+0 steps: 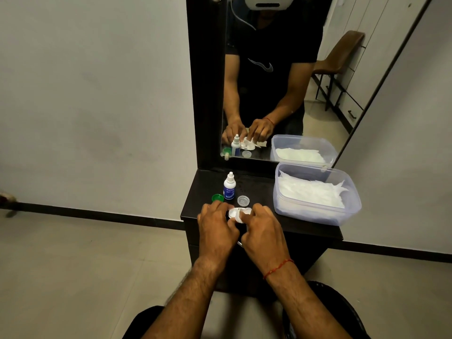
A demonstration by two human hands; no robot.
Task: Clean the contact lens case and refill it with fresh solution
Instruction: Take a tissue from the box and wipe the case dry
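step: wiping a well, likely | contact lens case (239, 211) at 6 o'clock of solution bottle (229, 186), gripped by left hand (216, 225) fingers | right hand (263, 230) fingers pinch tissue (238, 218) | tip: twist tissue round well, keep case steady

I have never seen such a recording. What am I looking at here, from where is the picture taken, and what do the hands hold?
There is no machine: one camera, worn on a person's head, looks down at their two bare hands. The mirror behind shows the same person from the front. On the dark shelf stand a solution bottle, a green cap, a clear cap and a plastic box of white tissues. The left hand holds the white contact lens case; the right hand pinches a tissue against it.
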